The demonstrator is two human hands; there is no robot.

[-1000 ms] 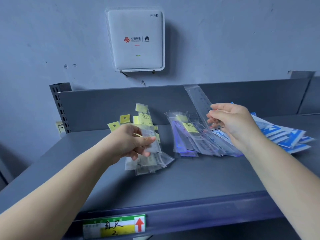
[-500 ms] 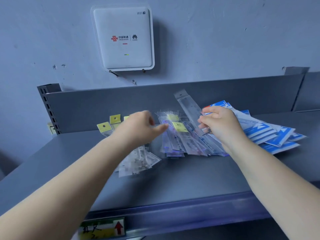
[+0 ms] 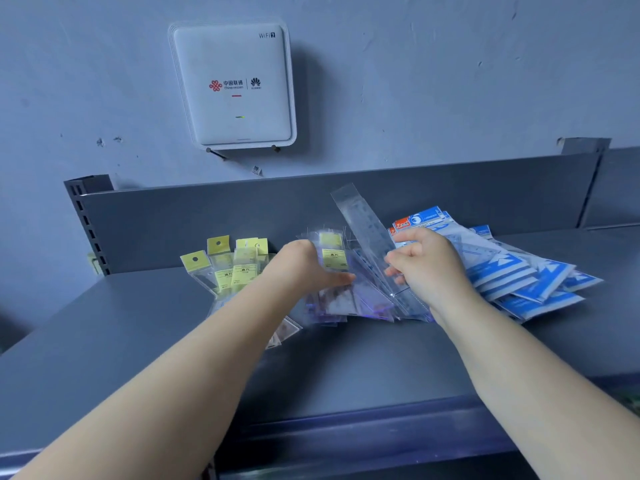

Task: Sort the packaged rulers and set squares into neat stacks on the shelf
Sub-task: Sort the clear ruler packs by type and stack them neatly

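Grey wall point(image 3: 450, 81) fills the background, above a dark metal shelf point(image 3: 346, 368) with a raised back panel. On the shelf lie 3 loose heaps: blue-printed set square packs point(image 3: 519, 275) at right, clear ruler packs point(image 3: 349, 299) in the middle, yellow-tagged ruler packs point(image 3: 235, 268) at left. Higher up hangs a white WiFi router point(image 3: 233, 84). Right hand point(image 3: 427, 268) pinches 1 long clear ruler sleeve point(image 3: 363, 225), tilted upward. Left hand point(image 3: 304, 268) reaches into the middle heap, thumb extended; its fingers are hidden, so I cannot tell its grip.
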